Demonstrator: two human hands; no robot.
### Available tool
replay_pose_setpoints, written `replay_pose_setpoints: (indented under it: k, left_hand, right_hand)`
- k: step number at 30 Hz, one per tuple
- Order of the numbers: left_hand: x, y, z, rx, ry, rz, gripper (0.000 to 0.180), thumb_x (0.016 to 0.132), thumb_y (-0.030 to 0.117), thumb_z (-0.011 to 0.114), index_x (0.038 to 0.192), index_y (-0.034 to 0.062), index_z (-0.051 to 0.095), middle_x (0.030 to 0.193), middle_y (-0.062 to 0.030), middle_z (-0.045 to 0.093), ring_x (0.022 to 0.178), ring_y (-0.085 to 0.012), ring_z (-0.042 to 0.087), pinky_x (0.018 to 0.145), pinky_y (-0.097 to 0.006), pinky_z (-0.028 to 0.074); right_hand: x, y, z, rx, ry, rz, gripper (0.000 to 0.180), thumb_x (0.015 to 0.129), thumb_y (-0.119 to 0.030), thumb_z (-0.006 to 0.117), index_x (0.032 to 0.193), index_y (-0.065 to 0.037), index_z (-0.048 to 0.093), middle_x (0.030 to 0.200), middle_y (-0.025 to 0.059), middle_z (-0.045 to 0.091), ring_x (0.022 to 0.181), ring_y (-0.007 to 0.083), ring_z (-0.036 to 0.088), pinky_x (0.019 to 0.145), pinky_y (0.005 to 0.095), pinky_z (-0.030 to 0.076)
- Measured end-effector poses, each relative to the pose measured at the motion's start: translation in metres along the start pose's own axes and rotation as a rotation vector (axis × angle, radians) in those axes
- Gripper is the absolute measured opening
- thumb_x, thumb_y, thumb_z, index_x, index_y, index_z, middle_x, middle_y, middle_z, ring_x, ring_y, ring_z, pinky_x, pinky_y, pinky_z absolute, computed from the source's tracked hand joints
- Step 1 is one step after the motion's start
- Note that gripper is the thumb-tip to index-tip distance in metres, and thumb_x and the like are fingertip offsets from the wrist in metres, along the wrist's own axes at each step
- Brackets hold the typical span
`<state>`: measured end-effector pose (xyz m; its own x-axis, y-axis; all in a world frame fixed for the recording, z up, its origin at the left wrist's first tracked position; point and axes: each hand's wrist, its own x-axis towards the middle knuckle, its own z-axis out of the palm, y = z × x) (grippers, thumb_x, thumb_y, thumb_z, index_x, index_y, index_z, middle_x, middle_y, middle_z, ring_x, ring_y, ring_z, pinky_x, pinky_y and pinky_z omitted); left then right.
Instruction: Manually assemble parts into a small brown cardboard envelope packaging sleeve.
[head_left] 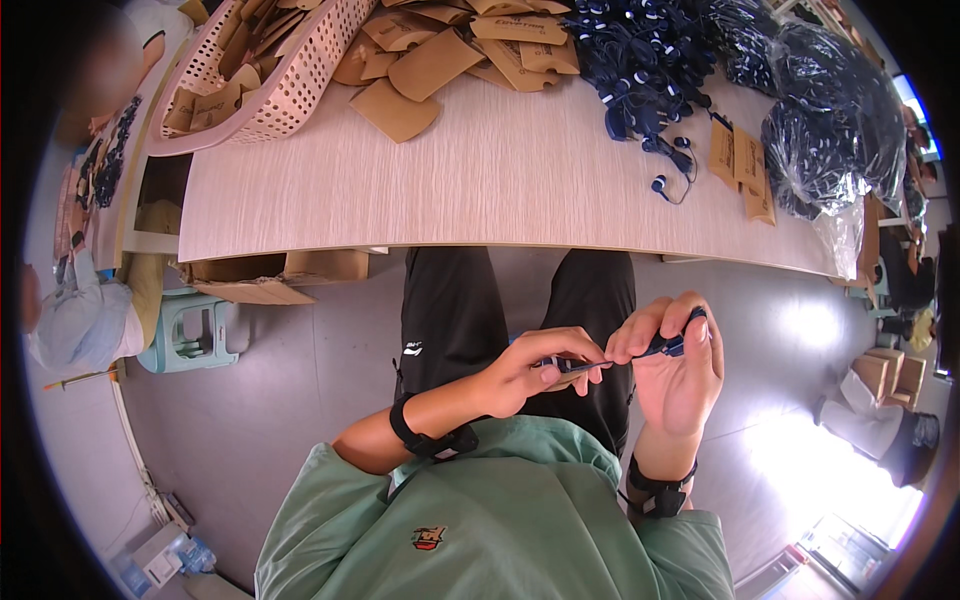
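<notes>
Earbuds (672,343) being held over lap, 6 o'clock from counter (480,180). Right hand (680,365) fingers pinching bud end, left hand (535,370) fingers gripping cord taut w/ card, prob. for winding; spare cards (430,60) at 12.

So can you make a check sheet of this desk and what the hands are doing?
Surface: pale wood-look table, bare in the middle.
Job's things: small dark blue earphone piece held between both hands, over the lap.
Clutter: brown card sleeves, pink basket holding more, heap of dark blue earphones, clear bags of them.
Grips: left hand pinches one end, right hand pinches the other; black bands on both wrists.
Cables: loose earphone pair with cord on the table.
Surroundings: green stool, cardboard box, other people at the edges.
</notes>
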<state>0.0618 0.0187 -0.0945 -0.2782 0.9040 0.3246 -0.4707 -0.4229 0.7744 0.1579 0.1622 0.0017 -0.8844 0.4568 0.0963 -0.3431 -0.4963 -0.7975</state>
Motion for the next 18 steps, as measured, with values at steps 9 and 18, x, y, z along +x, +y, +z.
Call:
replay_pose_setpoints:
  k: [9, 18]
  left_hand:
    - [0.0009, 0.0048, -0.0013, 0.091, -0.040, -0.054, 0.047, 0.105, 0.033, 0.037, 0.117, -0.0064, 0.060, 0.108, -0.0208, 0.060, 0.088, -0.0264, 0.061, 0.081, -0.039, 0.050]
    - [0.0008, 0.0039, 0.0020, 0.025, 0.018, -0.143, 0.061, 0.105, 0.045, 0.033, 0.118, -0.0088, 0.060, 0.094, -0.0163, 0.064, 0.078, -0.0220, 0.062, 0.073, -0.034, 0.051]
  right_hand:
    - [-0.0009, 0.0012, -0.0028, -0.039, 0.022, 0.010, 0.033, 0.106, -0.029, 0.040, 0.097, 0.002, 0.048, 0.085, 0.0218, 0.059, 0.071, 0.0310, 0.064, 0.053, 0.0428, 0.056]
    - [-0.0049, 0.0051, 0.0062, -0.253, 0.046, 0.035, 0.033, 0.106, -0.031, 0.041, 0.095, 0.000, 0.047, 0.082, 0.0179, 0.058, 0.072, 0.0290, 0.063, 0.058, 0.0390, 0.052]
